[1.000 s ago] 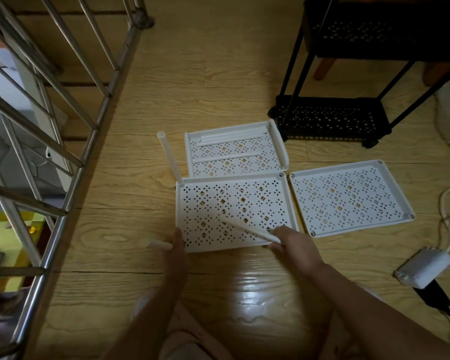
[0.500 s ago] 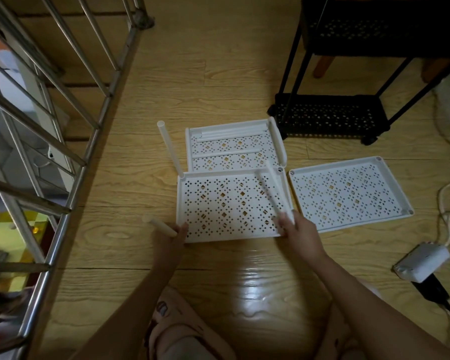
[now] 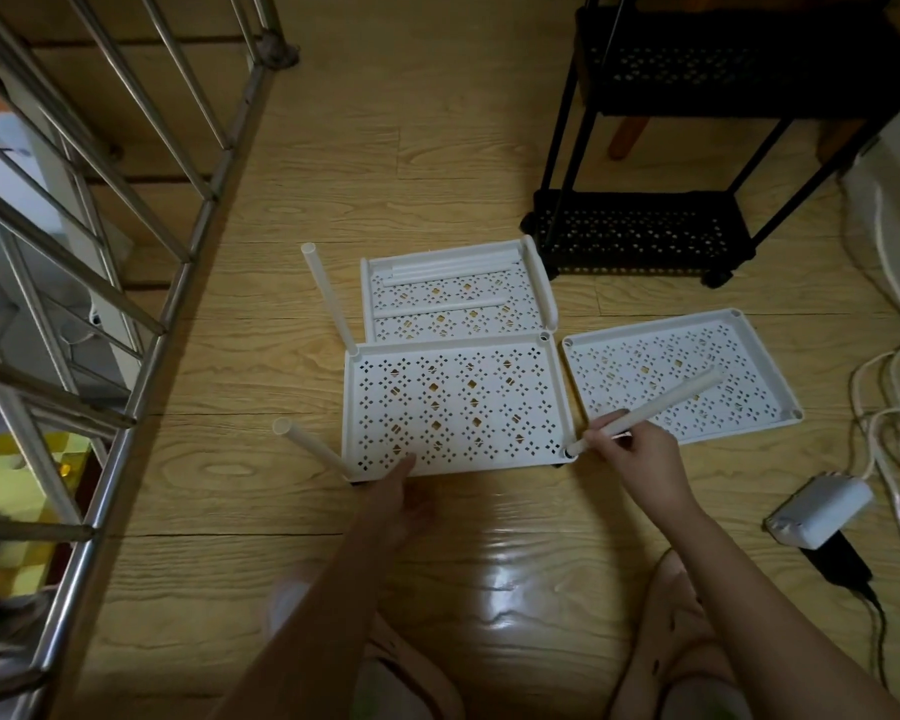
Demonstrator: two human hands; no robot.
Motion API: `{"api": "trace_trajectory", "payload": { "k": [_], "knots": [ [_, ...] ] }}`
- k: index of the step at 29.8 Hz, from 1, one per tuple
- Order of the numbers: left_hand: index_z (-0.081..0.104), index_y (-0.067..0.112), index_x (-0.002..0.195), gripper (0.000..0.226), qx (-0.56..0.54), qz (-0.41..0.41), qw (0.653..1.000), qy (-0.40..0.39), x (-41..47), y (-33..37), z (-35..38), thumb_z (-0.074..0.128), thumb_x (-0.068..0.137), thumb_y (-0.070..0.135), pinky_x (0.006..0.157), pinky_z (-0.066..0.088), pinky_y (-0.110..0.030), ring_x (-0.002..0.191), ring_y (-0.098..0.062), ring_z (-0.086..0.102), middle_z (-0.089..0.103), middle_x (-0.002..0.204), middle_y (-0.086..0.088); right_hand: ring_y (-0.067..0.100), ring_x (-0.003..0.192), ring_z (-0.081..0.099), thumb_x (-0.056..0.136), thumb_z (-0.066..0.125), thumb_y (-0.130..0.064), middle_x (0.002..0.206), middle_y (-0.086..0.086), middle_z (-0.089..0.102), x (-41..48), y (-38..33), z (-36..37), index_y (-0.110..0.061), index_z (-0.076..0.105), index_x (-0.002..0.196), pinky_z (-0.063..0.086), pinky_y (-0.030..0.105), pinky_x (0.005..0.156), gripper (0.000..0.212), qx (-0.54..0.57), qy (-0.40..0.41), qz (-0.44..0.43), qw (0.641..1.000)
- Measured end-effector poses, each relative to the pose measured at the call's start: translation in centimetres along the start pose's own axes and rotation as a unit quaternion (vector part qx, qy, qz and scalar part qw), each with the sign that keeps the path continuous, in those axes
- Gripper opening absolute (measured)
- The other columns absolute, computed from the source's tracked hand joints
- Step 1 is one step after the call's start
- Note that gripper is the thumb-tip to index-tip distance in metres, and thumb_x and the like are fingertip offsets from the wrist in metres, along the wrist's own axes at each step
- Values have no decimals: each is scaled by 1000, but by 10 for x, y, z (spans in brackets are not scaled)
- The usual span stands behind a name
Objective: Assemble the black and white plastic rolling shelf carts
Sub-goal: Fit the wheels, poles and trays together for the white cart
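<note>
The middle white tray point(image 3: 458, 402) lies flat on the wooden floor and serves as the reference for everything else. At its near right corner, the right hand point(image 3: 640, 462) grips a white tube point(image 3: 666, 405). Its fingers point(image 3: 620, 442) are curled round the tube's lower part. The tube's bottom end sits at that corner's socket, and the rest slants up and away to the right, over the right tray point(image 3: 645, 356) that lies just beside the middle one.

The left hand point(image 3: 393, 498) reaches to the near edge of the middle tray, left of centre. Its fingers are stretched out straight with the tips touching the rim, and they hold nothing.

A second tube point(image 3: 313, 449) sticks out of the near left corner and leans outward to the left. A third tube point(image 3: 328, 298) rises from the far left corner.

Touching the middle tray's far edge is a far tray point(image 3: 437, 309), with loose tubes point(image 3: 453, 267) lying inside it. Beyond its far right corner stands the black cart point(image 3: 635, 233).
</note>
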State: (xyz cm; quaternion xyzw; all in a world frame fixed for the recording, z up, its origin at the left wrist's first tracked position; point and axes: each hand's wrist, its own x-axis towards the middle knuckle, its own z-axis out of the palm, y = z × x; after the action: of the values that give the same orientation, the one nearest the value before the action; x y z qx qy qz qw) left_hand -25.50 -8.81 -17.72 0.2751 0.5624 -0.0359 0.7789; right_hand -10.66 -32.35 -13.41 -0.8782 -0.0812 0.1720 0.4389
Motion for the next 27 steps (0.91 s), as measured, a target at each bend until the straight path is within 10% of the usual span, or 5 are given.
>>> {"api": "trace_trajectory", "payload": {
  "k": [5,14,22,27],
  "knots": [
    [45,10,120,28,-35,-35,999,23,5,0,15,53,94,12,64,58,-49,92,-34,61,59,106,-16,16,75,66,84,70,-11,75,-1,68,-3,4,3,-21,65,85,52,28,67,11,-24,-3,-9,1000],
    [39,4,129,37,-94,-22,994,59,8,5,24,45,94,-3,86,49,-49,122,-38,48,49,127,-20,7,74,63,89,64,-13,75,-5,66,-8,-3,12,-23,60,86,48,20,66,11,-45,5,-41,998],
    [41,7,123,32,-137,-30,989,50,10,7,24,43,93,-4,91,48,-52,120,-39,48,49,119,-20,0,65,55,93,60,-21,74,-4,61,-10,3,39,-10,66,89,37,8,54,13,-118,52,-61,990],
    [45,8,119,35,-97,-18,995,3,3,5,24,54,87,-4,67,56,-52,92,-37,58,56,108,-19,2,55,49,97,53,-26,62,-5,54,-3,-13,38,-6,65,86,32,14,45,25,-130,50,24,990]
  ]
}}
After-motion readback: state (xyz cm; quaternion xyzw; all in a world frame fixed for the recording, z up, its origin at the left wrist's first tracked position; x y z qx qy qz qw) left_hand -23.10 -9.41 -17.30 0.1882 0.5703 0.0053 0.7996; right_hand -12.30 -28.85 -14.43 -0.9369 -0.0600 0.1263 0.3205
